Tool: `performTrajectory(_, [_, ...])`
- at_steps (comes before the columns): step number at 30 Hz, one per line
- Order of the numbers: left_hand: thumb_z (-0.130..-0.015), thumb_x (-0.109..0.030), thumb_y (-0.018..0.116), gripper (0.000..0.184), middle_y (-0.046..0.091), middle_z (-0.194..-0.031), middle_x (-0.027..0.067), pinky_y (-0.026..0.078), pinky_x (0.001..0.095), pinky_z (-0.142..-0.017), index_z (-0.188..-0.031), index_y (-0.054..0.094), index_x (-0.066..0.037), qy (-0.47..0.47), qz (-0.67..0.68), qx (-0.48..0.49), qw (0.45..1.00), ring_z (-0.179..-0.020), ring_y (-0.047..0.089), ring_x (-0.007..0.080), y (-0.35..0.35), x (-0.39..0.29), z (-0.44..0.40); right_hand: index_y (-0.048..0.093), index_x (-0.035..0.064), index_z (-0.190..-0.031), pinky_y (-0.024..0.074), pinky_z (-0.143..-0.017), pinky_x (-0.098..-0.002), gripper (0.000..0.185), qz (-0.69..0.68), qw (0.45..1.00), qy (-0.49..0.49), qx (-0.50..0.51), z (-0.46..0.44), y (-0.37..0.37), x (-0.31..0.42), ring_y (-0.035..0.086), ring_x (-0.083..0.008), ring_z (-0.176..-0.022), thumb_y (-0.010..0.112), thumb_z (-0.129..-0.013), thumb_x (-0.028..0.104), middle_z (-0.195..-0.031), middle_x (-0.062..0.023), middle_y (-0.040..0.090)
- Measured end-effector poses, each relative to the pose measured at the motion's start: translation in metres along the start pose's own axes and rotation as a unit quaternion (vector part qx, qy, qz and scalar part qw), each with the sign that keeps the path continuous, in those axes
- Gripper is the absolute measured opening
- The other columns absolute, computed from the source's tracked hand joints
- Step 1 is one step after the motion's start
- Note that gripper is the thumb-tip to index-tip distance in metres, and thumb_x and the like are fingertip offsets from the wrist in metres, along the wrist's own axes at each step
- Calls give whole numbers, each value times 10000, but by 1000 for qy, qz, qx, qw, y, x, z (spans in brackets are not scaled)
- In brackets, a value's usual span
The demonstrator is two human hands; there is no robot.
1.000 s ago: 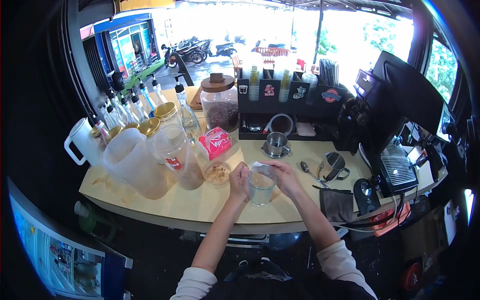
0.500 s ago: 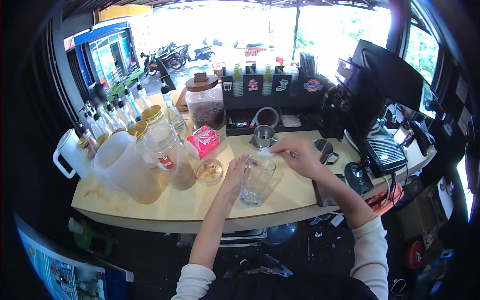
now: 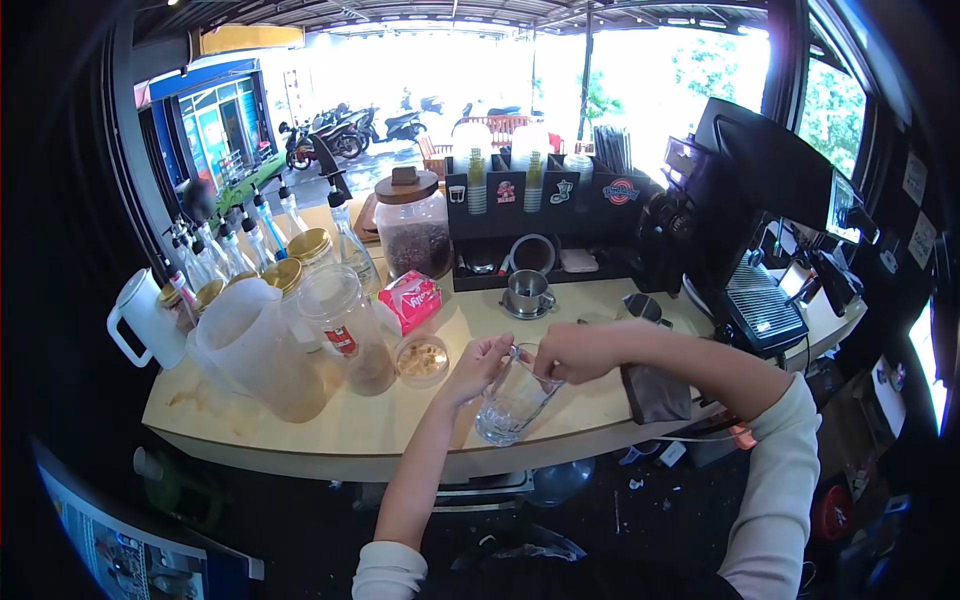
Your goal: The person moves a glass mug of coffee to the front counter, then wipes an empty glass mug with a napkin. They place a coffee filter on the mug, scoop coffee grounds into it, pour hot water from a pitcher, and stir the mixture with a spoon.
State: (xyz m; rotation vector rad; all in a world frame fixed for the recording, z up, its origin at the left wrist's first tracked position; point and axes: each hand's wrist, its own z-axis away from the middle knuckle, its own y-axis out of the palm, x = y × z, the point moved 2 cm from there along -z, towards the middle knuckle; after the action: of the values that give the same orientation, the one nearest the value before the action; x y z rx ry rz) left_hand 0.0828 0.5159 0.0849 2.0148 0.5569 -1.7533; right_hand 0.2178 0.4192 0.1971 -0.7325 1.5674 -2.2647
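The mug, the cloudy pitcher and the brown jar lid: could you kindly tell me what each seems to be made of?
Mug: apparently clear, glossy glass; the counter shows through it, with bright highlights.
Cloudy pitcher: probably plastic with a dull finish, as light passes through only hazily.
Brown jar lid: likely wood, from its warm colour, though any grain is too small to tell.

Two hands (image 3: 478, 370), one glass mug (image 3: 503, 414), one pink packet (image 3: 410, 303), one wooden-lidded jar (image 3: 415, 238), four stickers (image 3: 621, 191)

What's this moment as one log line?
left hand: holds glass | right hand: at its rim | pink pack: on counter
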Motion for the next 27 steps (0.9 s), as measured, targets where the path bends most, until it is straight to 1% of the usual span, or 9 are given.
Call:
performTrajectory(4, [-973,-472,428,512,409,-516,-86,223,200,-412,-890,676,-32,64,51,-28,996,-442,326,3,-7,-1,4,688,-1,-932,481,-727,-291,160,-207,978,-17,-3,17,-26,-14,609,-123,-768,590,-807,5,-846,-67,675])
performTrajectory(7, [-988,-426,419,449,427,-568,-86,214,194,-417,-897,640,-45,91,118,-63,987,-458,319,-2,-11,-4,8,675,-35,-971,484,-801,-232,151,-441,839,16,-318,14,-12,-43,615,-102,-877,615,-834,-9,-923,-73,676])
performTrajectory(8, [-997,-389,417,393,445,-620,-84,213,188,-423,-901,608,-60,78,159,-72,982,-482,323,-8,-12,-5,10,675,-35,-971,484,-801,-232,151,-440,839,16,-319,6,1,-42,615,-102,-877,615,-834,-9,-923,-73,676])
performTrajectory(15, [-960,-348,534,342,509,-654,-54,308,174,-509,-882,637,-32,197,58,-193,959,-590,411,1,-6,-4,5,640,-38,-1060,496,-863,-290,200,-657,615,48,-433,-19,61,-36,619,-160,-947,578,-872,-10,-1075,-113,638])
performTrajectory(19, [-939,-283,587,267,545,-722,-48,339,172,-564,-853,618,-33,195,-5,-265,944,-663,431,7,-19,10,2,658,-37,-1017,492,-866,-279,169,-619,613,12,-492,-10,71,-34,620,-160,-946,569,-874,-21,-1040,-104,651])
performTrajectory(21, [-936,-272,592,262,543,-719,-48,337,173,-563,-832,608,-32,213,-13,-291,933,-659,428,10,-18,16,-1,679,-26,-974,490,-855,-279,152,-509,705,40,-493,-1,68,-19,621,-157,-945,567,-872,-26,-1004,-89,666])
performTrajectory(23, [-932,-232,600,251,492,-669,-60,297,174,-522,-776,569,-38,294,4,-310,904,-604,384,5,-6,13,-3,684,-21,-961,490,-846,-283,150,-487,714,28,-502,-1,59,-5,624,-158,-944,568,-865,-30,-996,-86,674])
performTrajectory(25, [-927,-217,605,252,461,-647,-62,275,177,-504,-757,548,-39,263,-13,-316,911,-582,359,3,1,13,2,689,-15,-948,491,-838,-286,150,-468,721,20,-511,0,53,-5,627,-159,-943,570,-858,-34,-988,-83,681])
performTrajectory(27, [-923,-201,609,257,430,-626,-65,253,181,-485,-738,528,-41,235,-28,-319,918,-559,333,2,4,14,1,683,-22,-955,494,-812,-309,156,-195,760,66,-617,9,32,-19,639,-192,-914,579,-840,-31,-991,-107,680])
